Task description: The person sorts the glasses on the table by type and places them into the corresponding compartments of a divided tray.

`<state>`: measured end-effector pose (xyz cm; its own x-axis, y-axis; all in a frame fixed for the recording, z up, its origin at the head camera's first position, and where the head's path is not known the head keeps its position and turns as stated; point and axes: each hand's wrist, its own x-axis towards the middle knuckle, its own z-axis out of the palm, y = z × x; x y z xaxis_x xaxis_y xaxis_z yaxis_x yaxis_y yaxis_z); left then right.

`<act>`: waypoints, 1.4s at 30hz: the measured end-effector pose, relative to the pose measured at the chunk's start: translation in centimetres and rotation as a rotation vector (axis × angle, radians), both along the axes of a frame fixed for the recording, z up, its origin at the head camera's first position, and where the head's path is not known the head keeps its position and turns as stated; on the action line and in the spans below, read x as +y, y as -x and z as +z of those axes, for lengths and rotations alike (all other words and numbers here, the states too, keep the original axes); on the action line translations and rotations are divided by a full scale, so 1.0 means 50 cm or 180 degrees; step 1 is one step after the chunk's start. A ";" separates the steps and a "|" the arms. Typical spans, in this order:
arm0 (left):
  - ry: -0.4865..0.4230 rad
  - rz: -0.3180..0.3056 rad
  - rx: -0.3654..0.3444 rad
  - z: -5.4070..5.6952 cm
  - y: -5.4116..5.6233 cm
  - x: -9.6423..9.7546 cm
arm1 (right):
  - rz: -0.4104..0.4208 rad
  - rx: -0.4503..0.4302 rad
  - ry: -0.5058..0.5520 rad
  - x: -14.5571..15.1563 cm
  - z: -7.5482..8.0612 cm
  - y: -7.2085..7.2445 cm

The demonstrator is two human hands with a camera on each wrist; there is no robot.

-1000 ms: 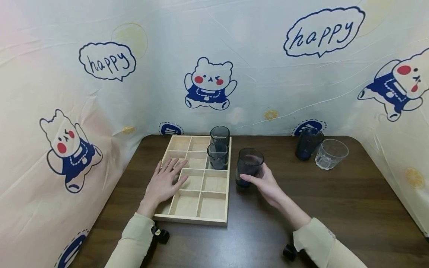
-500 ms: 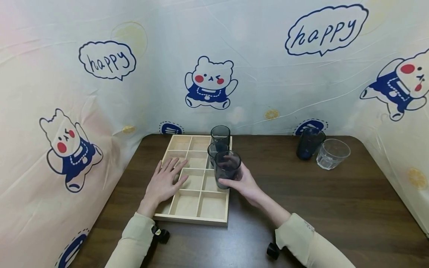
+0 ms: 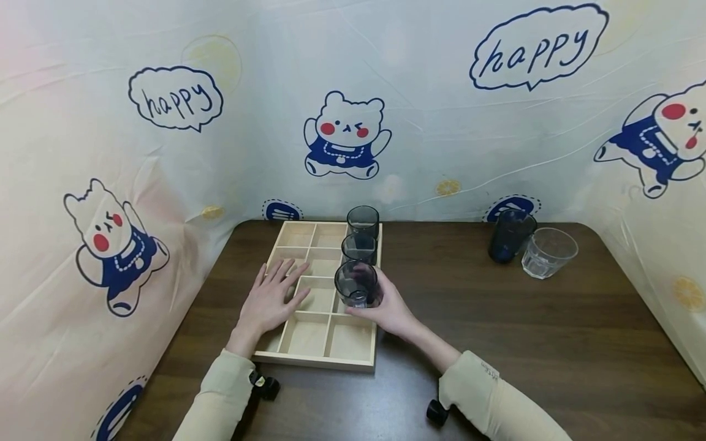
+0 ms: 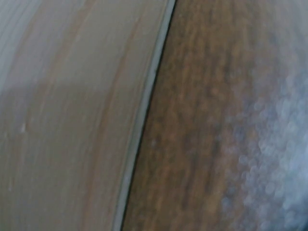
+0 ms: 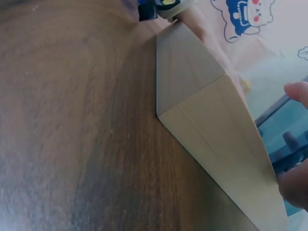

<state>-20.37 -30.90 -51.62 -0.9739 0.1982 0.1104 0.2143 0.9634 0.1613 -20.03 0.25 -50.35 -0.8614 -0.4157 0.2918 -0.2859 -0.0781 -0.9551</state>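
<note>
A dark tinted drinking glass (image 3: 353, 283) is gripped by my right hand (image 3: 390, 306), thumb and fingers round its side, over the third compartment of the right column in the wooden divided tray (image 3: 346, 364). Two more dark glasses, the far glass (image 3: 364, 218) and the nearer glass (image 3: 358, 246), stand upright in the compartments behind it. My left hand (image 3: 270, 297) rests with spread fingers on the tray's left side. In the right wrist view my fingertips (image 5: 294, 185) hold the tinted glass (image 5: 288, 126) beside the tray's outer wall (image 5: 226, 139). The left wrist view shows just the tray wall (image 4: 72, 115) and tabletop.
At the back right of the brown wooden table (image 3: 469, 343) stand another dark glass (image 3: 510, 237) and, close beside it, a clear faceted glass (image 3: 547, 254). A printed cloth (image 3: 430, 141) hangs behind and along both sides.
My right hand has carried the dark glass leftward from the table beside the tray to over the right column, then lowered it. The left hand has stayed in place.
</note>
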 end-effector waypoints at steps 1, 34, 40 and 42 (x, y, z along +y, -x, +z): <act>0.0005 -0.0001 0.0003 0.000 0.000 0.000 | -0.0039 0.0054 -0.0063 0.000 -0.002 0.000; -0.0039 -0.0015 0.0003 -0.002 0.002 0.000 | -0.0672 0.0421 -0.1106 -0.005 -0.019 -0.016; -0.0050 -0.0037 0.0020 -0.004 0.006 -0.003 | -0.0747 0.0390 -0.1006 -0.001 -0.014 -0.022; -0.0062 -0.0035 0.0025 -0.004 0.005 -0.004 | -0.0787 0.0371 -0.0986 0.001 -0.014 -0.022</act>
<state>-20.63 -31.12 -51.80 -0.9708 0.2066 0.1219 0.2261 0.9576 0.1783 -18.91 0.29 -51.03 -0.9150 -0.2838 0.2869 -0.3675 0.2926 -0.8828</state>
